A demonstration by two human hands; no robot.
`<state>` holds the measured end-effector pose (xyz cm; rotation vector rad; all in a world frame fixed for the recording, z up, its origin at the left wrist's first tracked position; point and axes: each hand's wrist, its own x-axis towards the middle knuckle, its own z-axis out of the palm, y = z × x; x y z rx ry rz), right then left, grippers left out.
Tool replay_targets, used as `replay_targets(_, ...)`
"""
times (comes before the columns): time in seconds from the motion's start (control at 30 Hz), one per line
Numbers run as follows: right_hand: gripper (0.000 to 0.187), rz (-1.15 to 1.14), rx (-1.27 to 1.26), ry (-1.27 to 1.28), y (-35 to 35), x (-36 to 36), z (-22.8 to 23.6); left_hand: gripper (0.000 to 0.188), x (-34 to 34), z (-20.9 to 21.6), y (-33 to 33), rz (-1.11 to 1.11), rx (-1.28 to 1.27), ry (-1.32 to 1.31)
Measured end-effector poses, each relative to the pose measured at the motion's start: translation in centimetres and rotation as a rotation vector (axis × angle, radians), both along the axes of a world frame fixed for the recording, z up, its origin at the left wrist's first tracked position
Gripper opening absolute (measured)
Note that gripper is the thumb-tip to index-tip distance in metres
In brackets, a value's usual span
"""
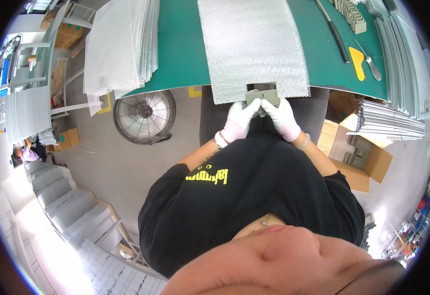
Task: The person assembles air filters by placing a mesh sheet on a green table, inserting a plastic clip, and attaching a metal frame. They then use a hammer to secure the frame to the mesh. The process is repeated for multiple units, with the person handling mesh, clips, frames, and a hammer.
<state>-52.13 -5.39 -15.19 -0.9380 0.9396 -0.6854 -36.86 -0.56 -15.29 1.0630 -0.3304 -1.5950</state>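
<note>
In white gloves, my left hand (pixel 238 121) and my right hand (pixel 282 119) pinch a small grey-beige rectangular plate (pixel 263 97) between thumbs and fingers, one at each end. The plate sits at a rectangular notch in the near edge of a silvery metal mesh sheet (pixel 252 44). This sheet lies on the green tabletop (pixel 179 54), its near end hanging over the front edge. Whether the plate is fitted onto the mesh or only held against it, I cannot tell. The fingertips behind the plate are partly hidden.
A mesh stack (pixel 124 46) overhangs the table's left side. At right lie a black-handled tool (pixel 339 42), a yellow scraper (pixel 357 64), a metal spatula (pixel 373 68) and a row of small plates (pixel 350 15). Below stand a floor fan (pixel 145 117) and an open carton (pixel 375 164).
</note>
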Motion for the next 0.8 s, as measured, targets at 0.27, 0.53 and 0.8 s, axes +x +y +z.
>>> replay_targets(0.27, 0.031, -0.380, 0.009, 0.111, 0.3, -1.0, 0.1, 0.034, 2.0, -1.5, 0.0, -0.269, -0.061, -0.204)
replay_targets(0.53, 0.030, -0.419, 0.071, 0.083, 0.6, -0.9, -0.4, 0.043, 1.0, -1.3, 0.2, -0.158, -0.090, 0.129)
replay_targets(0.8, 0.053, 0.154, 0.039, -0.016, 0.5, -1.1, -2.3, 0.058, 7.8, 9.7, -5.1, -1.357, -0.320, -0.527)
